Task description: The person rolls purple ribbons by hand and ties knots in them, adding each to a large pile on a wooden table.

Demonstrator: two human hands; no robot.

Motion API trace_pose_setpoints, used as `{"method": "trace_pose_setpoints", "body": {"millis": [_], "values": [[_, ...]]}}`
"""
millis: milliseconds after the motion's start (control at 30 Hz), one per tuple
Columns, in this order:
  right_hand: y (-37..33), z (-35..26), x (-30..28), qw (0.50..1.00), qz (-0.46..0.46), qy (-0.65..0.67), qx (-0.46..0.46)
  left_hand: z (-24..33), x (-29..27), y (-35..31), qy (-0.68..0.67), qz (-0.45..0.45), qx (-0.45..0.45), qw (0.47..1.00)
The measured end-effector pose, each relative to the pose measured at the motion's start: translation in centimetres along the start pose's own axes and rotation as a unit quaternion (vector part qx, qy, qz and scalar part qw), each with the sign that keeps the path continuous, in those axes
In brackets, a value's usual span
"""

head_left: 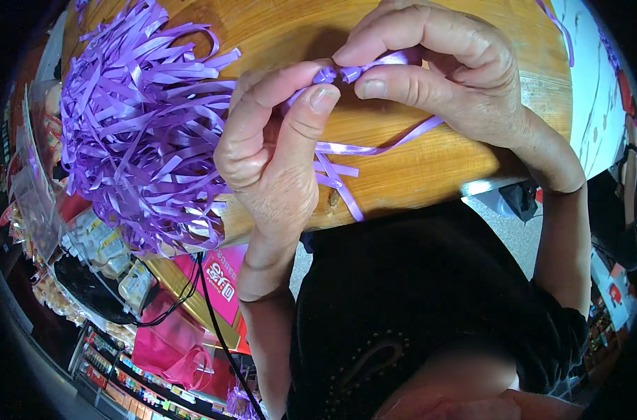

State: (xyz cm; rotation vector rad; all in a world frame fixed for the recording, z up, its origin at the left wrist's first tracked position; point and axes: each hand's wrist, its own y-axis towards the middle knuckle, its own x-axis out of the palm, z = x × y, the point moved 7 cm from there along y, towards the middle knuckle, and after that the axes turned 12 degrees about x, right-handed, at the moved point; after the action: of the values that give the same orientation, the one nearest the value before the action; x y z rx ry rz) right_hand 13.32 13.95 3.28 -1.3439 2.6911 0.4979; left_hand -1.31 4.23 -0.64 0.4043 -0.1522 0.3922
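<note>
Above the wooden table (402, 183), my two hands meet almost fingertip to fingertip. My left hand (276, 143) pinches a shiny purple ribbon between thumb and forefinger, with a small knotted or folded bit (324, 75) poking out. Right beside it, a second small bunched bit of purple ribbon (350, 73) sticks out from the pinch of my right hand (448, 73). Whether the two bits belong to one ribbon I cannot tell. Below the hands, loose purple ribbon tails (381, 149) trail over the wood. A large heap of cut purple ribbons (143, 133) lies to the left of my left hand.
A white marbled surface (598, 91) adjoins the table on the right. Below the table's left edge are a pink bag (168, 346), a black cable (217, 322) and clear plastic packages (38, 203). Shelves of small goods (140, 381) stand at the lower left.
</note>
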Motion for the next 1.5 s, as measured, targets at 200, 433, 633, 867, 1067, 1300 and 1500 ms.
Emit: {"method": "trace_pose_setpoints", "body": {"millis": [200, 433, 633, 867, 1067, 1300, 1500], "values": [[-0.1, 0.0, -0.1, 0.999, 0.028, 0.017, -0.038, 0.3, 0.0, 0.0, 0.052, -0.002, 0.023, 0.998], [-0.1, 1.2, -0.1, 0.997, 0.02, 0.04, -0.069, 0.5, 0.2, 0.2, 0.086, -0.021, 0.066, 0.994], [-0.2, 1.0, -0.1, 0.999, 0.002, 0.012, -0.05, 0.7, 0.4, 0.2, 0.104, -0.033, 0.077, 0.991], [-0.1, 0.5, 0.1, 0.998, -0.011, 0.012, -0.052, 0.7, 0.4, 0.1, 0.093, -0.029, 0.084, 0.992], [-0.2, 1.0, 0.2, 0.997, -0.005, 0.029, -0.07, 0.7, 0.4, 0.1, 0.098, -0.038, 0.084, 0.991], [-0.5, 0.9, 0.6, 0.997, 0.035, 0.028, -0.066, 1.0, 0.6, 0.1, 0.117, -0.064, 0.09, 0.987], [-0.2, -0.4, 0.3, 0.99, -0.024, -0.088, -0.11, 1.8, 0.9, 0.0, 0.19, -0.119, 0.07, 0.972]]}}
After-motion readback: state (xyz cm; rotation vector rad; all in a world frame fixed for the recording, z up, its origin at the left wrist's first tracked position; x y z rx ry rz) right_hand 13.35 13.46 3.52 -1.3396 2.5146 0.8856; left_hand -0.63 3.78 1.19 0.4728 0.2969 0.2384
